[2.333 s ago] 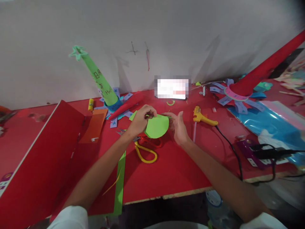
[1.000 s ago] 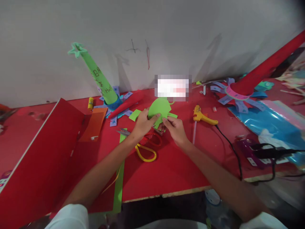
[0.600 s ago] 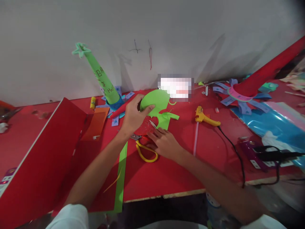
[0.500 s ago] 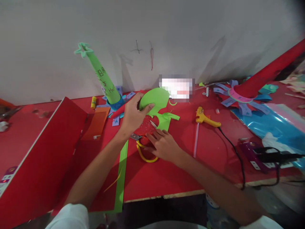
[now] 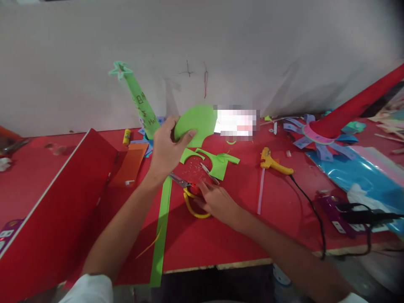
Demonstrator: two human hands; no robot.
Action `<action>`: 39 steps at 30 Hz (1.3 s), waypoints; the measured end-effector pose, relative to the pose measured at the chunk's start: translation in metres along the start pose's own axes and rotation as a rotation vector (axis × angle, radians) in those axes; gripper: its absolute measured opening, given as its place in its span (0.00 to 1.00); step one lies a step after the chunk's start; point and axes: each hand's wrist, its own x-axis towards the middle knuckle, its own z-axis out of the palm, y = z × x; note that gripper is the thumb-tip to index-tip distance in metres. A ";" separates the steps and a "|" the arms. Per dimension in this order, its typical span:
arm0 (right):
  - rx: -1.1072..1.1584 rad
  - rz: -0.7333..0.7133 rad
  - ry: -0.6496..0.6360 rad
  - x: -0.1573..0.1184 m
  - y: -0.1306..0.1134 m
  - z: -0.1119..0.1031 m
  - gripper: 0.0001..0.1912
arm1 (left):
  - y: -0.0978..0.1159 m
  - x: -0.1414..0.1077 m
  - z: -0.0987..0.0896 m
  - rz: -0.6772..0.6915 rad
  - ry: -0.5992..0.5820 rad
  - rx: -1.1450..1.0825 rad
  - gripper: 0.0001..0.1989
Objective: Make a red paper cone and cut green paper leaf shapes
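My left hand (image 5: 170,147) pinches a rounded piece of green paper (image 5: 197,124) between thumb and fingers, raised above the table. My right hand (image 5: 219,202) holds nothing, its fingers stretched over the handles of the scissors (image 5: 196,215). These scissors have yellow and red handles and lie with the blades pointing left. Whether the fingertips touch the handles I cannot tell. A green paper offcut (image 5: 217,164) with a curved cut edge lies just beyond, beside a thin white pen-like item (image 5: 205,168).
A green paper cone (image 5: 142,103) stands at the back left, near a glue stick (image 5: 126,137). A yellow glue gun (image 5: 274,163) with its cord lies right. Farther right are a red cone (image 5: 344,115) and a purple power strip (image 5: 336,214). A red board (image 5: 59,206) leans left.
My left hand has moved left with the green piece, away from the offcut. My right hand has slid slightly nearer me, over the scissors' handles. The view has shifted slightly.
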 end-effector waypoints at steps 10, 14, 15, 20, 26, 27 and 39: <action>1.162 0.295 0.298 0.008 0.014 -0.003 0.22 | 0.024 0.008 -0.022 0.146 0.268 -0.073 0.23; 1.422 0.321 0.220 0.007 0.007 -0.006 0.25 | 0.041 0.004 -0.022 0.240 0.356 -0.075 0.20; 1.458 0.322 0.202 0.006 0.006 -0.006 0.25 | 0.042 0.003 -0.021 0.231 0.356 -0.090 0.19; 1.496 0.226 0.050 0.002 0.008 0.002 0.32 | 0.029 0.000 -0.012 0.111 0.300 -0.087 0.20; 1.545 0.015 0.061 0.005 0.024 0.014 0.37 | 0.008 -0.004 0.001 0.057 0.257 0.000 0.23; 1.508 -0.016 0.087 0.006 0.026 0.015 0.37 | 0.007 -0.006 0.004 0.059 0.249 0.005 0.23; 1.171 -0.039 0.180 0.000 0.028 0.009 0.35 | 0.011 -0.022 0.022 0.035 0.279 0.129 0.23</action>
